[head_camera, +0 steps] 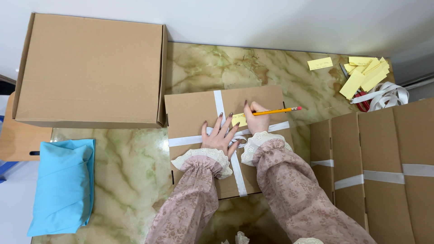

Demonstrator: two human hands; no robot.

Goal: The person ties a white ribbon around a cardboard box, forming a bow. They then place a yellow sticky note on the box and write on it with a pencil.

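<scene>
Cardboard box, centre of our marble table: already tied crosswise with white ribbon. Yellow note on its lid, writing under way. Our left hand lies flat, fingers spread, pinning it; our right hand grips the pencil. Around: larger plain box, blue cloth, ribboned boxes, spare notes. Nothing obstructs.
</scene>
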